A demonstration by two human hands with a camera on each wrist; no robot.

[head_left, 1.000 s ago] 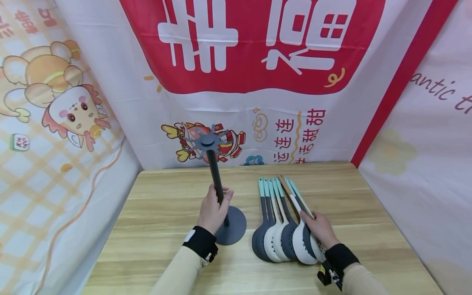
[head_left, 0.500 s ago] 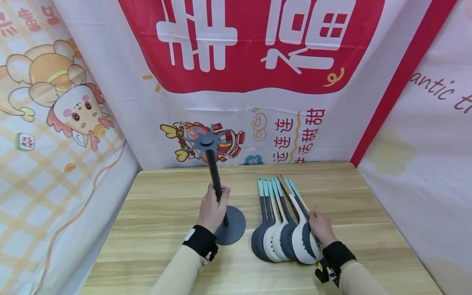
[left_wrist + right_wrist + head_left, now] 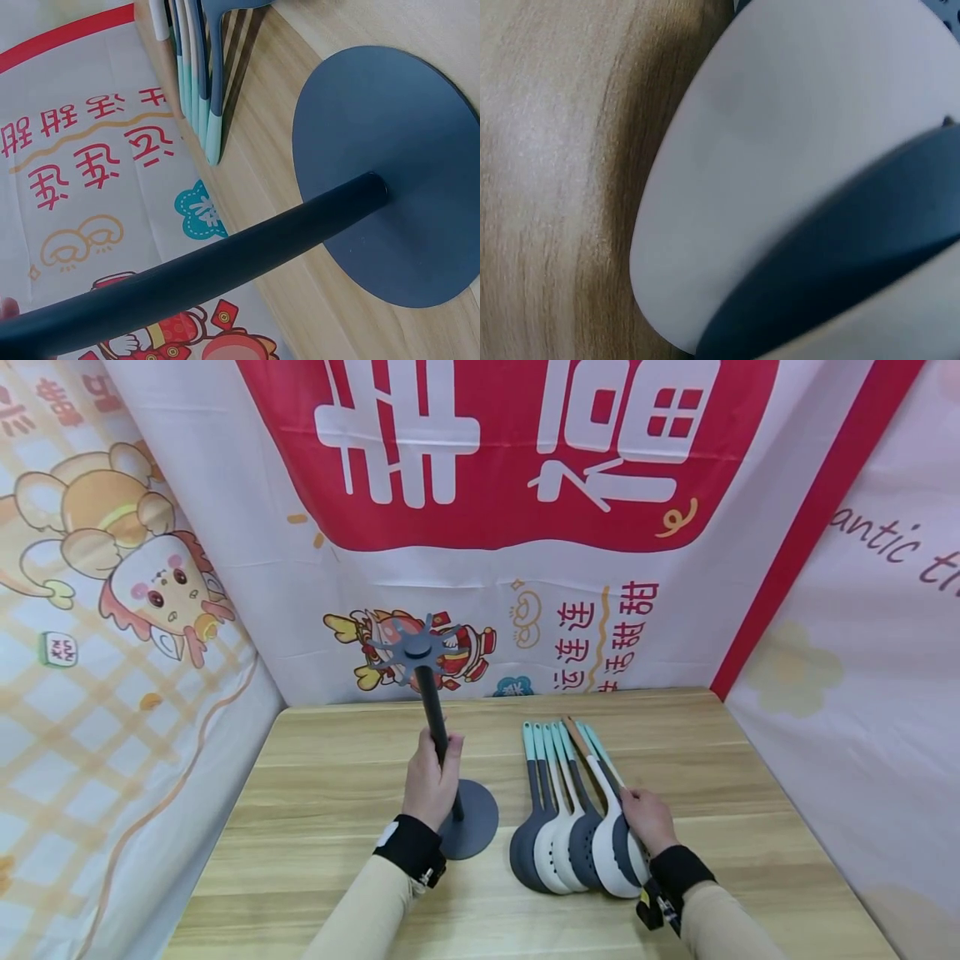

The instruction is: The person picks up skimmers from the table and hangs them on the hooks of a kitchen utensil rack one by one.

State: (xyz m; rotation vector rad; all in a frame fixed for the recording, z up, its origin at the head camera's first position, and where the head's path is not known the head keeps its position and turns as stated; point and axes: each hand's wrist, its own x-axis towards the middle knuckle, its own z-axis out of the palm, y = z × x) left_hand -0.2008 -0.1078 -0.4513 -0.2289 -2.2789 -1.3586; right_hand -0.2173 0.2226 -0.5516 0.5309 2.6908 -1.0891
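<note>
While the row of kitchen utensils (image 3: 583, 853) lies on the tabletop (image 3: 322, 835), long axes running roughly forward with handles toward the far edge, the right hand (image 3: 649, 821) is nearer, its fingers pinching the rightmost handle (image 3: 600, 748) partway down. Well apart, the left hand (image 3: 432, 785) has its fingers wrapped round the dark stand's upright pole (image 3: 432, 706), above its round base (image 3: 480, 822).

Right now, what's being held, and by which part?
Your left hand grips the dark stand by its pole. Your right hand is at the rightmost utensils; whether it grips one is unclear.
</note>
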